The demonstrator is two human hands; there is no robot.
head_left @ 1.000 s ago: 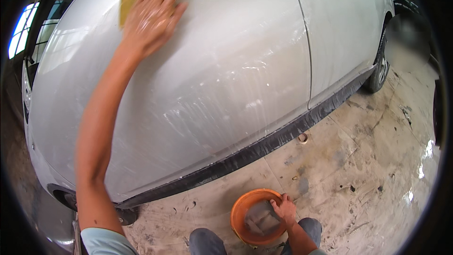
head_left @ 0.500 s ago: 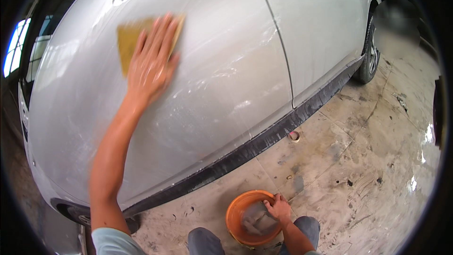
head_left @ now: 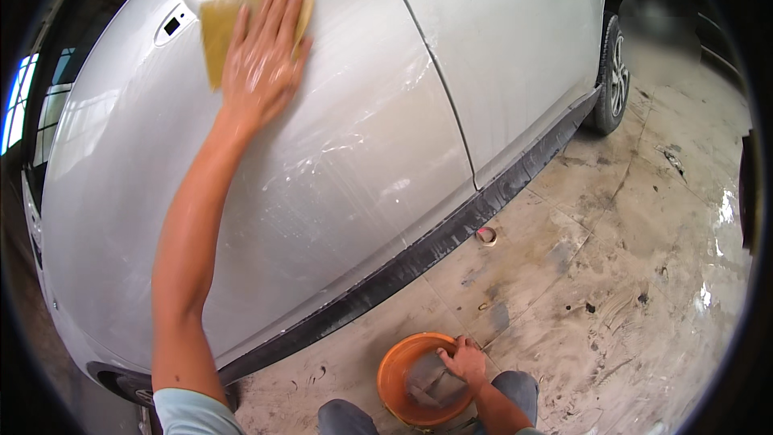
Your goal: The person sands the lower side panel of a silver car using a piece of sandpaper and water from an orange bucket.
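Hand pressing a sponge on a wet car door

A silver car (head_left: 346,161) is filling the upper left, its wet door (head_left: 266,193) streaked with suds above a dark sill (head_left: 419,254), and standing on a stained concrete floor (head_left: 612,274). The left hand (head_left: 262,60) is lying flat with fingers spread on a yellow sponge (head_left: 216,32), pressing it to the door near its top edge. The right hand (head_left: 463,361) is gripping the rim of an orange bucket (head_left: 394,379) sitting on the floor near the knees.
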